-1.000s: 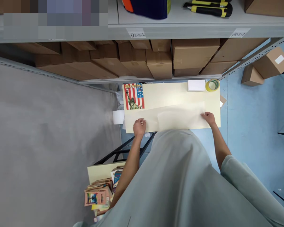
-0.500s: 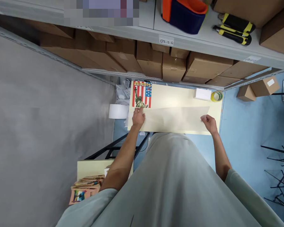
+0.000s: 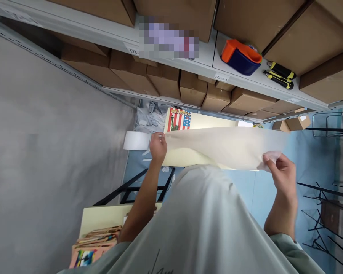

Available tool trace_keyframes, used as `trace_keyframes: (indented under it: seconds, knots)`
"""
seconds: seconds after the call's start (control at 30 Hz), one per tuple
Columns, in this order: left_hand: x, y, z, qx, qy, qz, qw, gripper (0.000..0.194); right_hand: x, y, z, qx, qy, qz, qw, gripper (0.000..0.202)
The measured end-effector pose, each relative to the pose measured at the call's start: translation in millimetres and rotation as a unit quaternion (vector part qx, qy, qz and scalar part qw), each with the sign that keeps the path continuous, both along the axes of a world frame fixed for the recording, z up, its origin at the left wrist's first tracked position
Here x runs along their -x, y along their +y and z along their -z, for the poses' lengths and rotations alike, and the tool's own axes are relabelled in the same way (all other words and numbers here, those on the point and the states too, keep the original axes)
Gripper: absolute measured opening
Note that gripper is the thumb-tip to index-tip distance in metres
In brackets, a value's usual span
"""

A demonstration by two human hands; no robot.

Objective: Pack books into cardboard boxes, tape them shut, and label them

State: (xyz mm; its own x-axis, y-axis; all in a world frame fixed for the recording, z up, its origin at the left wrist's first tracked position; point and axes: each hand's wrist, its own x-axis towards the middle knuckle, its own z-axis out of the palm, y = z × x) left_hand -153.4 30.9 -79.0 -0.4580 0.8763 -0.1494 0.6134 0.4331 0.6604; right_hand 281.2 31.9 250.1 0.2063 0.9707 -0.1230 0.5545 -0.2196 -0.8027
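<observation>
A long, thin, translucent white sheet [image 3: 228, 146] stretches between my hands, raised over a pale yellow table [image 3: 208, 118]. My left hand [image 3: 158, 146] is closed on its left end, close to a white roll [image 3: 136, 140]. At the other end my right hand [image 3: 284, 173] pinches a bunched corner between thumb and fingers, out past the table's right side. Behind the sheet lies a book [image 3: 178, 119] with a Statue of Liberty and flag cover, its lower part hidden. A white box [image 3: 245, 123] is partly covered too.
A shelf [image 3: 200, 57] with cardboard boxes [image 3: 193, 87] spans the far side; an orange and blue tape dispenser [image 3: 241, 57] and yellow-black cutters [image 3: 280, 75] rest on it. Crumpled plastic [image 3: 150, 118] lies left of the table. Stacked books [image 3: 97, 239] are at lower left.
My right hand has lifted and moved right, raising and pulling the sheet taut. My left hand has shifted slightly left, off the book's edge. The head view has tilted up.
</observation>
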Motion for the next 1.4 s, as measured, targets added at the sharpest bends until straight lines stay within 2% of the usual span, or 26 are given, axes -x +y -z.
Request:
trace_keyframes:
  seconds: [0.13, 0.2, 0.27, 0.37, 0.43, 0.53, 0.6, 0.73, 0.87, 1.03, 1.2, 1.4]
  knots:
    - [40.3, 12.1, -21.9, -0.058, -0.021, -0.109, 0.992, 0.025, 26.5, -10.4, -21.4, -0.016, -0.031, 0.015, 0.999, 0.033]
    - [56.5, 21.2, -27.6, -0.054, -0.039, -0.108, 0.992, 0.027, 34.7, -17.1, -31.6, -0.013, -0.048, 0.013, 0.999, 0.031]
    - [67.2, 32.7, -27.8, -0.033, -0.071, -0.047, 0.996, 0.028, 39.2, -25.2, -44.2, -0.004, -0.066, 0.025, 0.998, 0.028]
    - [65.9, 51.8, -18.2, 0.039, -0.128, 0.099, 0.986, 0.023, 40.5, -37.7, -63.0, 0.026, -0.102, 0.075, 0.992, 0.023]
    - [51.3, 61.5, -7.9, 0.077, -0.143, 0.167, 0.973, 0.024, 37.5, -42.7, -69.9, 0.052, -0.119, 0.117, 0.985, 0.023]
    - [14.5, 64.0, 8.5, 0.069, -0.136, 0.197, 0.968, 0.042, 26.5, -41.9, -67.6, 0.072, -0.145, 0.154, 0.975, 0.031]
    - [-12.3, 56.5, 18.7, 0.053, -0.132, 0.206, 0.968, 0.055, 16.1, -37.6, -60.1, 0.066, -0.186, 0.150, 0.969, 0.040]
    - [-51.4, 27.9, 35.8, 0.024, -0.115, 0.198, 0.973, 0.065, -5.7, -31.9, -42.2, 0.067, -0.259, 0.130, 0.955, 0.048]
    - [-67.2, 2.6, 47.4, 0.020, -0.090, 0.203, 0.975, 0.074, -25.7, -34.2, -26.1, 0.074, -0.265, 0.104, 0.956, 0.054]
    - [-80.3, -5.8, 51.4, 0.017, -0.063, 0.240, 0.969, 0.083, -57.5, -33.7, 0.2, 0.065, -0.250, 0.072, 0.963, 0.053]
    - [-106.6, -6.9, 45.7, 0.036, -0.025, 0.184, 0.982, 0.088, -93.7, -20.3, 47.9, 0.050, -0.250, 0.048, 0.966, 0.049]
    - [-151.2, -25.6, 42.5, 0.045, -0.007, 0.125, 0.991, 0.101, -135.3, 5.1, 120.2, 0.093, -0.271, 0.020, 0.958, 0.061]
